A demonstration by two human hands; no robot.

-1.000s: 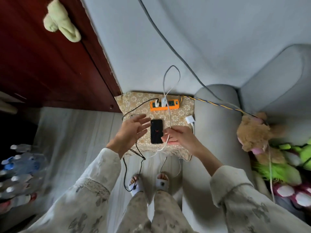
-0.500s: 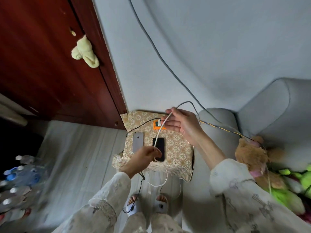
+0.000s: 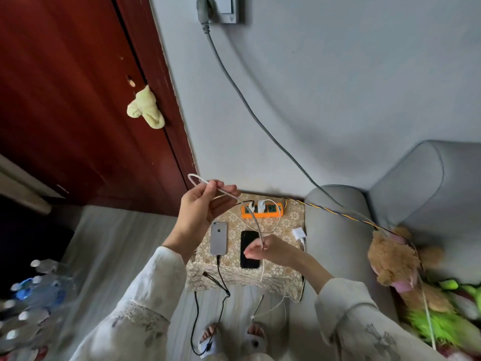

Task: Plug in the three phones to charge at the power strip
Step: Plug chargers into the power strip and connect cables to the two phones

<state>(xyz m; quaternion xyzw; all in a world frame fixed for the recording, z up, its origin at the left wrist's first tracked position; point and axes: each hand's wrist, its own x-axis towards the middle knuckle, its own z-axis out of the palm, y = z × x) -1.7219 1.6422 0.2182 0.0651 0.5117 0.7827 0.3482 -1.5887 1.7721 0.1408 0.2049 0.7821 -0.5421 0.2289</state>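
Observation:
An orange power strip (image 3: 261,211) lies at the back of a small table covered with a floral cloth (image 3: 287,223); two white plugs sit in it. A silver phone (image 3: 218,238) lies face down with a black cable (image 3: 220,276) in its bottom port. To its right is a black phone (image 3: 249,252). My left hand (image 3: 201,213) is raised over the table's left side, shut on a loop of white cable (image 3: 253,217). My right hand (image 3: 272,250) pinches the same cable lower down, just above the black phone. A loose white charger (image 3: 299,234) rests at the table's right edge. I see no third phone.
A grey sofa arm (image 3: 335,230) stands against the table's right side, with a teddy bear (image 3: 393,256) and other plush toys beyond it. A grey cord (image 3: 250,110) runs up to a wall socket. Left of the table are a red door (image 3: 78,100) and several water bottles (image 3: 33,295). Cables dangle by my slippered feet.
My left hand rose from the table's front edge and took the white cable's loop. My right hand dropped from near the strip to just above the black phone, still holding the cable.

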